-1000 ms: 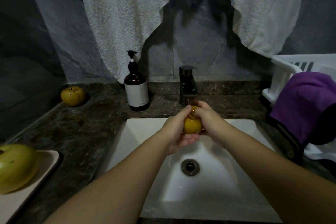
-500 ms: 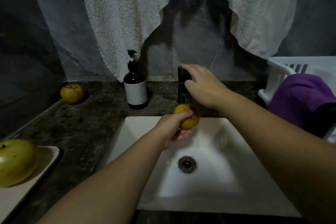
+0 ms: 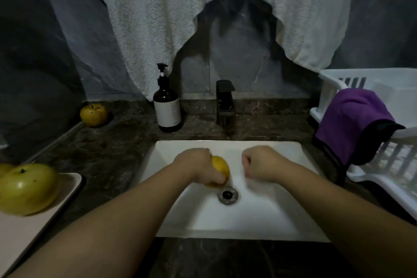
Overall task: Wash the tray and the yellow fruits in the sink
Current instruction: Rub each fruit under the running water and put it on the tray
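Over the white sink [image 3: 266, 216], my left hand [image 3: 198, 167] grips a small yellow fruit [image 3: 220, 168] just above the drain [image 3: 228, 195]. My right hand [image 3: 259, 163] hangs beside it as a closed fist with nothing in it, slightly blurred. A beige tray [image 3: 38, 228] sits on the counter at the left edge with a large yellow-green fruit [image 3: 27, 188] on it. Another yellow fruit [image 3: 93, 114] rests on the counter's back left corner.
A black faucet [image 3: 224, 101] stands behind the basin, with a brown soap pump bottle [image 3: 167, 106] to its left. A white dish rack [image 3: 383, 133] draped with a purple cloth [image 3: 356, 119] fills the right side. A white towel [image 3: 203, 7] hangs above.
My right hand left the faucet and dropped into the basin as a fist. My left hand lowered the fruit from under the spout toward the drain.
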